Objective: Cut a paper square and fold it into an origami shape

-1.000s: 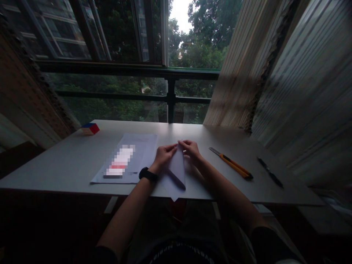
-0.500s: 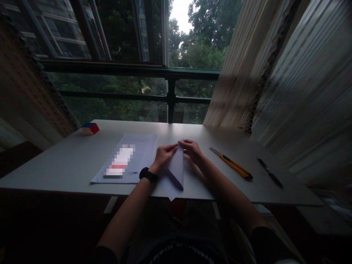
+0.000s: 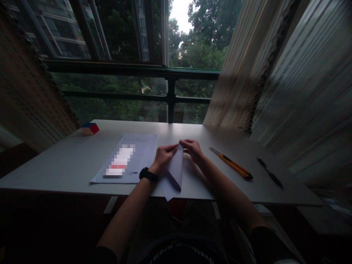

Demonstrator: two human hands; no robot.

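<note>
A folded sheet of white paper (image 3: 176, 167) lies near the middle of the table, its lower tip reaching the front edge. Its upper end is narrow and pinched between my fingers. My left hand (image 3: 164, 156), with a black watch (image 3: 148, 174) on the wrist, grips the paper's upper left side. Opposite it, my right hand (image 3: 192, 149) pinches the top corner with thumb and fingertips. The lower part of the paper stands partly raised in a fold. Just what the fingertips cover is hidden.
Printed sheets (image 3: 145, 146), partly blurred out, lie left of my hands. A yellow utility knife (image 3: 233, 165) with its blade out lies to the right, and a dark pen-like object (image 3: 270, 172) farther right. A puzzle cube (image 3: 90, 128) sits at the table's (image 3: 55, 165) back left.
The lower end of the folded paper has swung slightly to the left. Both hands stay at its top in nearly the same place.
</note>
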